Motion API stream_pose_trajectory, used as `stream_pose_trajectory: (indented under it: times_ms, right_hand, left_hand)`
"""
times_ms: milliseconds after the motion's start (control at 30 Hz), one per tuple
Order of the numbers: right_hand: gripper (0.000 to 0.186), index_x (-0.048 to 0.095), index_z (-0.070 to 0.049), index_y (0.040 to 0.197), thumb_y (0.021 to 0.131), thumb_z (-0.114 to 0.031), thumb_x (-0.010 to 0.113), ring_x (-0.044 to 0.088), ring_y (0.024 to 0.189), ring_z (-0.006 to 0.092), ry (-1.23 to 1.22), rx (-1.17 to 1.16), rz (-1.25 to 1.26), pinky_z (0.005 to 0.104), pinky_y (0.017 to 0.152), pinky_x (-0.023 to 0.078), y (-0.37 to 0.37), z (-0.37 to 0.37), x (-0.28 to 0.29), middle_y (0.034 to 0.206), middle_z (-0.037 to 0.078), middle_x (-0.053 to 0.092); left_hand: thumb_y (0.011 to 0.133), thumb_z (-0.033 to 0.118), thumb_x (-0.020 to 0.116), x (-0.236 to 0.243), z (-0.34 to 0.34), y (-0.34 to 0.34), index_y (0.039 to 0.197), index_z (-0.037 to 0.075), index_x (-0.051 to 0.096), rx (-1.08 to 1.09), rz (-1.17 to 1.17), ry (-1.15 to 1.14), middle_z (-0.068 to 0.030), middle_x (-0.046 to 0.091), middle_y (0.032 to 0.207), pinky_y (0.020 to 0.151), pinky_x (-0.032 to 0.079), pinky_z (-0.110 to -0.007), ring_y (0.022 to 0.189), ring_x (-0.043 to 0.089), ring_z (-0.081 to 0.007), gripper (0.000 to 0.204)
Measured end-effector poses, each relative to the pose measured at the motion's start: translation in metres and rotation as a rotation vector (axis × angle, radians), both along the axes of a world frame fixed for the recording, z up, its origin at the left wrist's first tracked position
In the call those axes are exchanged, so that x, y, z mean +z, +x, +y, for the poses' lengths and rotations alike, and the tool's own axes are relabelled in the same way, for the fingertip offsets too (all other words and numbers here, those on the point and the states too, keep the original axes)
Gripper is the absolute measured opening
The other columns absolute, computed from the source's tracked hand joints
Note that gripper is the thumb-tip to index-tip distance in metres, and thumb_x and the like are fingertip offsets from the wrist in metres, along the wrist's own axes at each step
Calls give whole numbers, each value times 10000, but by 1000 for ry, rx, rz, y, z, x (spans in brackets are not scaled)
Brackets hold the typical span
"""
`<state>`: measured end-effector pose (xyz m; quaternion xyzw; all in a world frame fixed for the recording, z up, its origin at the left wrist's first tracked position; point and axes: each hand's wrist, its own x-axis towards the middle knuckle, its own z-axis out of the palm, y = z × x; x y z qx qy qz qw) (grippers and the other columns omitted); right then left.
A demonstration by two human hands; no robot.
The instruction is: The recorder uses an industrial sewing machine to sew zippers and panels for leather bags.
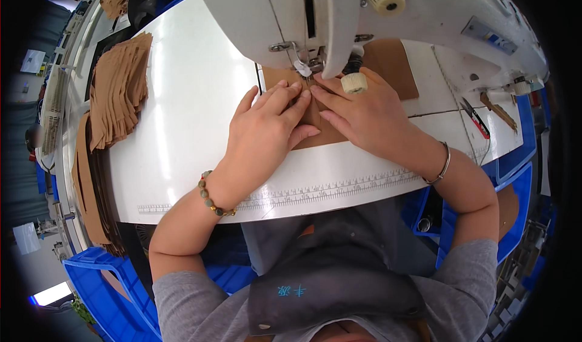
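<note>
A white sewing machine [273,14] stands over the white table. Beneath its needle and presser foot [303,68] lies a flat brown piece of material [330,137], with a fold or seam line running toward me. My left hand [260,120] rests on the left part of it, fingers stretched out and thumb to the side. From the other side my right hand [367,111] presses on the piece, its fingers extended close to the presser foot. Both sets of fingertips nearly meet just in front of the needle, whose tip is hard to make out.
On the left edge lie a fanned stack of brown pieces [121,93] and long brown strips [85,184]. Red-handled thread snips [476,117] lie at the right. A printed ruler [291,195] follows the front edge. Blue bins [109,293] stand below.
</note>
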<state>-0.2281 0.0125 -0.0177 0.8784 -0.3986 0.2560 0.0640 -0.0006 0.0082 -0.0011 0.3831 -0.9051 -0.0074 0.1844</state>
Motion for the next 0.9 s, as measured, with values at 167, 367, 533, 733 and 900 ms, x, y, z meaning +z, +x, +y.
stream_pose_trajectory:
  times_ms: [167,367,533,733,900]
  right_hand:
    - [242,748,-85,1018,837,-237,797,631,1181,245,-15,-17,-15,429,1052,483,-1,-4,-2,1128,37,709]
    - [277,724,-72,1064,842,-221,798,629,1179,256,17,-7,-47,457,1067,482,-1,-6,-2,1161,46,697]
    - [292,713,-70,1088,849,-217,793,627,1180,258,25,-2,-56,464,1072,484,-2,-6,-2,1161,52,695]
    - [304,709,-74,1105,856,-227,789,625,1185,264,11,5,-46,472,1080,480,-3,-9,-6,1149,61,699]
    - [299,721,-79,1101,864,-248,786,624,1190,271,35,-10,-46,482,1090,473,-3,-9,-2,1149,68,704]
  left_hand:
    - [836,368,789,-2,-6,-1,1276,74,738,2,-5,7,-78,696,1310,1080,476,-462,1295,627,-283,531]
    - [870,402,753,-4,-11,1,1290,75,730,-1,-2,21,-72,690,1331,1092,479,-516,1291,621,-278,533]
    - [872,403,750,-3,-12,1,1288,75,731,-1,-19,18,-72,692,1327,1084,486,-518,1292,622,-274,529]
    - [877,422,740,-3,-13,0,1296,80,729,14,-37,28,-69,692,1318,1087,485,-518,1298,622,-270,541]
    - [826,445,782,-3,-14,-1,1218,30,754,-3,12,10,-89,701,1286,1061,487,-467,1164,670,-275,572]
